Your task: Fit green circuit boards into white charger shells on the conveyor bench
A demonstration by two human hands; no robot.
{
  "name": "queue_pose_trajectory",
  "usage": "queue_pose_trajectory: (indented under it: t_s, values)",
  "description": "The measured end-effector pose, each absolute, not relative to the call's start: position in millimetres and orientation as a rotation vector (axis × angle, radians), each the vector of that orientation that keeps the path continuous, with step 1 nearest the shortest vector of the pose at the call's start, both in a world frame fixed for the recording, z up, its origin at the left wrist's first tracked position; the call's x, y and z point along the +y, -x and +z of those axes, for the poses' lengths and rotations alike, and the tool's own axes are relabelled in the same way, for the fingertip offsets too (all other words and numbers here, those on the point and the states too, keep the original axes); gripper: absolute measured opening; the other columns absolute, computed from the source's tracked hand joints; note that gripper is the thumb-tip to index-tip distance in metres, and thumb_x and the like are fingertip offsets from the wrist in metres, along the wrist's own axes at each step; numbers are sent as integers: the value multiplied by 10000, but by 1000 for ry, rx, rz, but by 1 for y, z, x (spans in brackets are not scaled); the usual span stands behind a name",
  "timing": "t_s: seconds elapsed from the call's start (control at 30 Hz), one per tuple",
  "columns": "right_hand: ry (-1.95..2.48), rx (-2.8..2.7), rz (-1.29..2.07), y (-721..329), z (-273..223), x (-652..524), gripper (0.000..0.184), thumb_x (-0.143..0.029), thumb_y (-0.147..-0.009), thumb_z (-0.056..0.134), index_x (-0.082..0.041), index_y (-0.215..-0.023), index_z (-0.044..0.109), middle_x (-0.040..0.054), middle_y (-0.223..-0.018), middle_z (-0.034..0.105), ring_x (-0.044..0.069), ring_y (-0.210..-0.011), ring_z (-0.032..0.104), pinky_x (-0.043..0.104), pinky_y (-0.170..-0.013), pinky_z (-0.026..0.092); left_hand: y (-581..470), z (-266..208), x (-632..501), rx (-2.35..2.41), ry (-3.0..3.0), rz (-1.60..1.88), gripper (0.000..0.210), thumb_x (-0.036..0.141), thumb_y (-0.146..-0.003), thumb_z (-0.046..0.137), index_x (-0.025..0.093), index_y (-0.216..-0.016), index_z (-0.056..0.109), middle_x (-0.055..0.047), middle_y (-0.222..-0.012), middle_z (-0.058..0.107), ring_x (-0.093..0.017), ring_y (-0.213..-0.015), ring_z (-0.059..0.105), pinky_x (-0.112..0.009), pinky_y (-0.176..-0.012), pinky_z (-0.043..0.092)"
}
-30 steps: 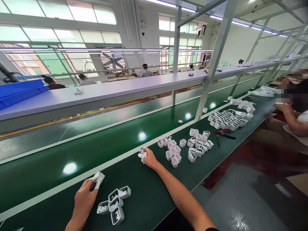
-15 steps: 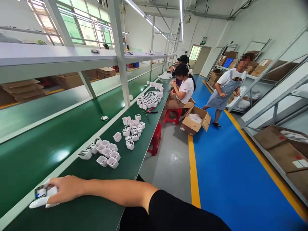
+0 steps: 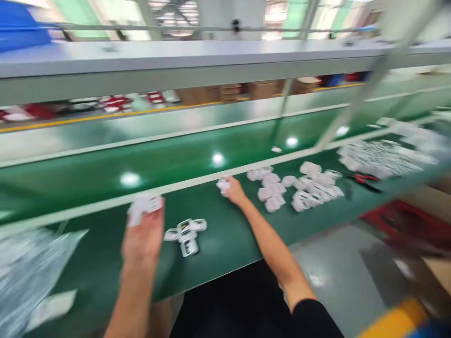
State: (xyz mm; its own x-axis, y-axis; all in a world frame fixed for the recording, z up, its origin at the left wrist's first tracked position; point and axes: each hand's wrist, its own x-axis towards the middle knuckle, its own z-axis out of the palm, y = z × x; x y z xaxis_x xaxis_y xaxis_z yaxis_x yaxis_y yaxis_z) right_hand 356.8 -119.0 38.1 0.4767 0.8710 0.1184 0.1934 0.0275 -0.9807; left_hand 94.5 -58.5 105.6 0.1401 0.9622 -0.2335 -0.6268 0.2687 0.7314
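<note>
My left hand (image 3: 143, 237) is raised over the left part of the green bench (image 3: 214, 234), blurred by motion. White coverings are on its fingertips, and it holds a small white part (image 3: 156, 203) with dark marks. Further right, my right hand (image 3: 235, 190) reaches toward the bench's far rail, its white-covered fingers closed; what they hold is too blurred to tell. Between the hands lie several small white housings (image 3: 186, 232) with dark pieces inside. Right of my right hand stands a group of white cups (image 3: 272, 191).
A clear plastic bag (image 3: 42, 267) lies at the left. More filled white cups (image 3: 315, 188), red-handled pliers (image 3: 366, 178) and a large cluster of white parts (image 3: 380, 157) are to the right. A shelf (image 3: 197, 61) spans above the green belt (image 3: 169, 162).
The view has swung left from the aisle to face the bench. My left hand has come into view with a white part. My right hand now appears near the middle, blurred.
</note>
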Motion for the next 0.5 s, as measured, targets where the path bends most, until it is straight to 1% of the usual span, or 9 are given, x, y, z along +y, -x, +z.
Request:
queue_pose_trajectory:
  t_s: [0.03,0.07,0.13,0.2,0.3,0.37,0.43,0.5]
  values:
    - [1456,-994,711,-355,33,-116,363,-582,-845,789,-246,-942,691,-23,-740,647,169,-689,559,275,-626,476,-81,115,-70,836,-372,1331,310,221,-1166,533,269,-1026,805,17,-1004,898,-132,-961,867,-223,-916,739]
    - [1435,-1001,735,-355,27,-112,397,-612,-841,793,-243,-938,682,-18,-735,633,166,-671,538,275,-604,459,-77,122,-80,852,-231,1303,348,167,-1169,486,226,-1059,810,-28,-1018,901,-135,-943,872,-220,-916,738]
    - [1411,-997,766,-358,12,-105,456,-657,-823,813,-239,-937,667,-11,-733,613,158,-644,504,273,-567,430,-82,132,-93,847,-79,1188,356,159,-1180,462,184,-1188,818,-85,-1025,893,-162,-908,880,-255,-907,752]
    - [1418,-971,767,-364,-2,-101,490,-659,-781,850,-238,-943,657,-13,-742,606,145,-625,469,265,-536,400,-91,134,-99,802,-27,1107,340,193,-1195,490,172,-1350,792,-108,-1080,889,-183,-946,892,-262,-920,753]
    - [1459,-935,745,-372,-18,-100,487,-605,-737,890,-227,-961,682,7,-786,645,146,-639,483,263,-526,416,-95,136,-108,744,-1,1065,395,198,-1201,503,179,-1532,716,-125,-1212,880,-193,-1028,896,-248,-944,743]
    - [1483,-928,737,-375,-22,-102,477,-597,-750,887,-223,-974,695,16,-797,660,149,-644,498,266,-523,440,-91,139,-114,736,18,1061,404,223,-1215,490,178,-1562,693,-121,-1198,875,-182,-998,895,-232,-919,741]
    - [1499,-936,731,-376,-25,-102,481,-612,-761,883,-224,-978,697,15,-798,660,149,-646,502,266,-517,453,-88,143,-115,733,42,1063,393,255,-1232,466,166,-1538,697,-108,-1124,868,-164,-934,892,-210,-876,741]
    - [1509,-950,725,-376,-26,-102,488,-629,-775,876,-226,-981,694,9,-799,647,145,-649,494,263,-515,457,-85,145,-114,715,74,1072,392,269,-1246,439,153,-1519,695,-100,-1087,857,-154,-916,892,-197,-865,743]
